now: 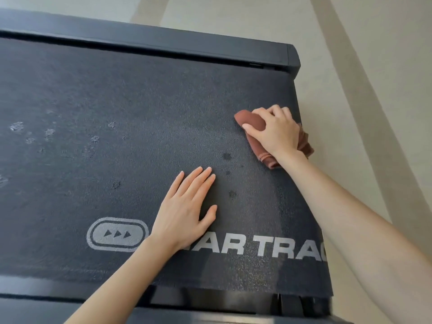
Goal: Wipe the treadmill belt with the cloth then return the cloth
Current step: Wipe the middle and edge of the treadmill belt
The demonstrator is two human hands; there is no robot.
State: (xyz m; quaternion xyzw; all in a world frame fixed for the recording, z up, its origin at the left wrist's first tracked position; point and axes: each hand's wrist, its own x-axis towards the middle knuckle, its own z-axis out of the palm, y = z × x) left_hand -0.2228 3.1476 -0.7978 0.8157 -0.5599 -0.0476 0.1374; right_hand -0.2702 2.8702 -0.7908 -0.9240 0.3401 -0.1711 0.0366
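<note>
Right hand [275, 132]: fingers curled over a bunched reddish-brown cloth [253, 125], thumb wrapped across its near face, pressing it down onto the treadmill belt [117, 101]. The cloth sits near the belt's right edge, a folded hem protruding below the wrist and a further fold showing beyond the hand on the outer side, at the very margin of the belt.

Left hand [184, 213]: laid flat, palm down, fingers straight and close together, thumb spread to the right. It holds nothing and rests directly on the belt, well apart from the cloth, just above the printed lettering.

Belt surface: dark, textured. Pale dusty marks are scattered across the left portion; several small dark spots [226, 156] lie between the two hands (whether wet or stained cannot be told). A grey rounded logo [117, 235] with three arrowheads is printed near the lower edge, followed by large grey letters [275, 249], partly covered by the left wrist and cut off at the right.

Frame: a dark side rail [163, 40] runs along the far side of the belt, ending in a corner cap at the right. Pale floor [233, 15] shows beyond it.
</note>
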